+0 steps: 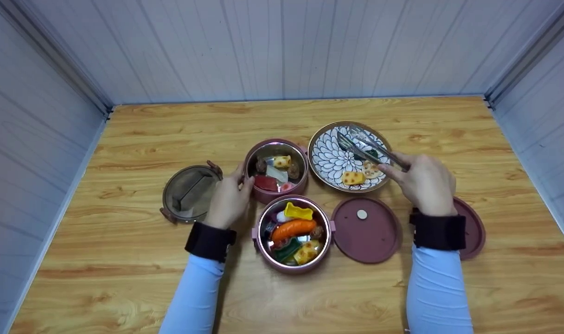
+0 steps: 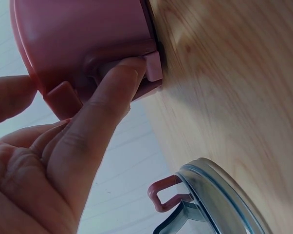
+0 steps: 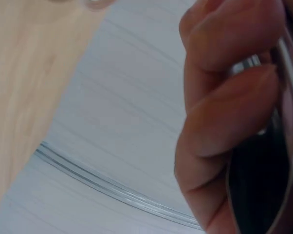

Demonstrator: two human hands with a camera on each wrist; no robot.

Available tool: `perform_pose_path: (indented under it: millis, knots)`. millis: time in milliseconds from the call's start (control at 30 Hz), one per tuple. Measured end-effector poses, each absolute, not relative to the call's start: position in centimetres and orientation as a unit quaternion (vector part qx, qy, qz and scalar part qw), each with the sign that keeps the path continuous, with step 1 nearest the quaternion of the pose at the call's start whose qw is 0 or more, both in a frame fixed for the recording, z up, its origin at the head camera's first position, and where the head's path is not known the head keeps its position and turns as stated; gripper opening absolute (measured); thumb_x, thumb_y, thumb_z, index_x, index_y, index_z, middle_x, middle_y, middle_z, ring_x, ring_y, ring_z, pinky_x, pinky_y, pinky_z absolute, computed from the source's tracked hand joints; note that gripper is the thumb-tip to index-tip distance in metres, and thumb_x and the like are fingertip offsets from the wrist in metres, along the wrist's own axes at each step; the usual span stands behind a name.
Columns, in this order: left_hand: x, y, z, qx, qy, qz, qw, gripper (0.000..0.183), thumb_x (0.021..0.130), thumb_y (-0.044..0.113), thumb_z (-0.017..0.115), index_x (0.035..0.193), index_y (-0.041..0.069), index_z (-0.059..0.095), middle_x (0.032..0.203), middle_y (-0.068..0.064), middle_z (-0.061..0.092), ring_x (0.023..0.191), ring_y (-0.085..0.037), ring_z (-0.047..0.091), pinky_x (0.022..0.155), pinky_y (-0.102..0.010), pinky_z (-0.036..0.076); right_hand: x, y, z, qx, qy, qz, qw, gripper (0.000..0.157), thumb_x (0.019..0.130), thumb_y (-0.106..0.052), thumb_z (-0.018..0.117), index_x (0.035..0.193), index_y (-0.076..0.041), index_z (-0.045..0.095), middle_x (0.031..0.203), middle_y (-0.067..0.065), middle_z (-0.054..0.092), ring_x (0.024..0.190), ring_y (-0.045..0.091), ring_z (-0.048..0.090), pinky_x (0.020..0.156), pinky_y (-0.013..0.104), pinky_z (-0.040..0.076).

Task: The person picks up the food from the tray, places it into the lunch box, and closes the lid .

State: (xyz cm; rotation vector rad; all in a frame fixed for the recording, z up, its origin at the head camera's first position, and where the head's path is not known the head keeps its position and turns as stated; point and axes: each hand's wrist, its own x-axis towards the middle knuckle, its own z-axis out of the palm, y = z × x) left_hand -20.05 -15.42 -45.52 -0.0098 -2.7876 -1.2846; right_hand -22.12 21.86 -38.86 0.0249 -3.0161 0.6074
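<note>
My left hand holds the left side of the upper pink lunch container, its thumb on the side clasp. Inside that container lie brown balls, a yellow spotted piece, a red piece and a pale piece. My right hand grips metal tongs, whose arms stand apart over the patterned plate. Dark green pieces lie beneath the tongs; whether the tips touch one I cannot tell. A yellow spotted slice and a round spotted slice rest on the plate.
A second pink container in front holds an orange sausage and other food pieces. Right of it lies a dark pink lid; another lid is partly behind the right wrist. A clear brownish lid lies left. Walls enclose the table.
</note>
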Motion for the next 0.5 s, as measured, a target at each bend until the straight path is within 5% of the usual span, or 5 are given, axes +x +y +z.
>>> perform_pose_path:
  millis: [267,500]
  knots:
    - [-20.0,-15.4,-45.5,0.000,-0.907,-0.419,0.036,0.053,0.102,0.017,0.055,0.148,-0.004,0.039,0.141,-0.022,0.050,0.132,-0.033,0.047,0.109,-0.045,0.038,-23.6,21.7,-41.0,-0.038,-0.978,0.201,-0.028,0.074,0.084,-0.072,0.058,0.136,-0.021,0.062,0.081,0.014,0.060,0.058,0.021,0.041,0.050,0.036,0.034]
    - [-20.1,-15.4,-45.6,-0.003,-0.908,-0.416,0.038,0.054,0.102,0.017,0.055,0.147,-0.006,0.038,0.138,-0.024,0.051,0.130,-0.033,0.049,0.108,-0.045,0.039,-24.1,21.4,-41.9,-0.046,-0.979,0.196,-0.023,0.067,0.087,-0.066,0.061,0.134,-0.019,0.064,0.096,0.020,0.067,0.065,0.027,0.051,0.053,0.038,0.037]
